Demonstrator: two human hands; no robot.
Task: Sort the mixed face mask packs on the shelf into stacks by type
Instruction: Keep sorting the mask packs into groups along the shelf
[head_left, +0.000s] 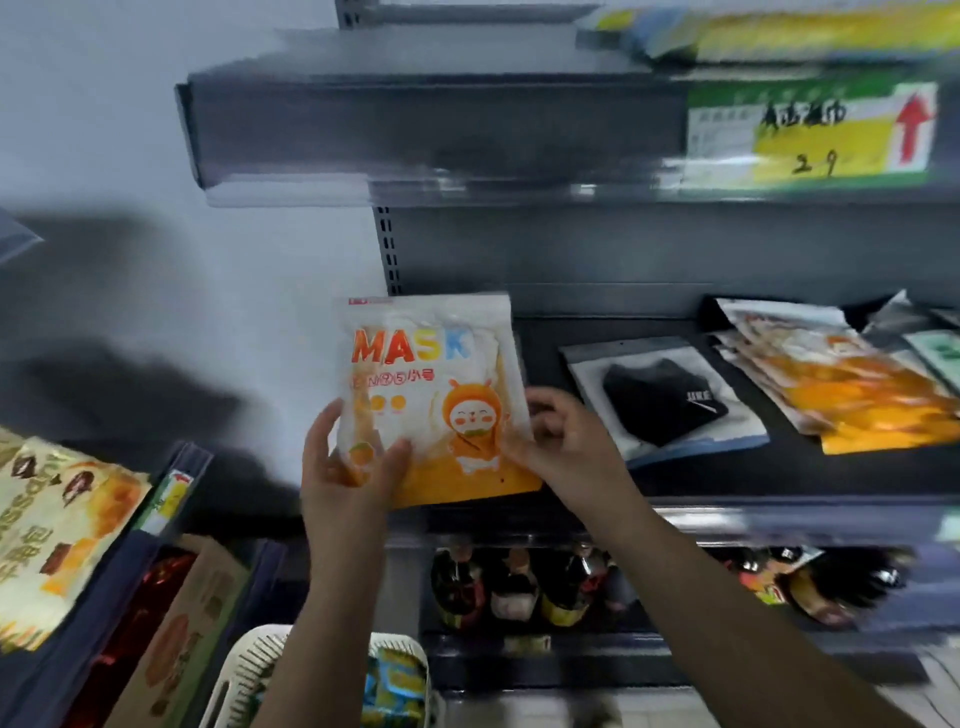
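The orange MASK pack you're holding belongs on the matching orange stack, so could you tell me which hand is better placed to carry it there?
Probably the right hand: it grips the orange MASK pack on the edge nearer the orange stack, which lies to the right beyond the black mask pack.
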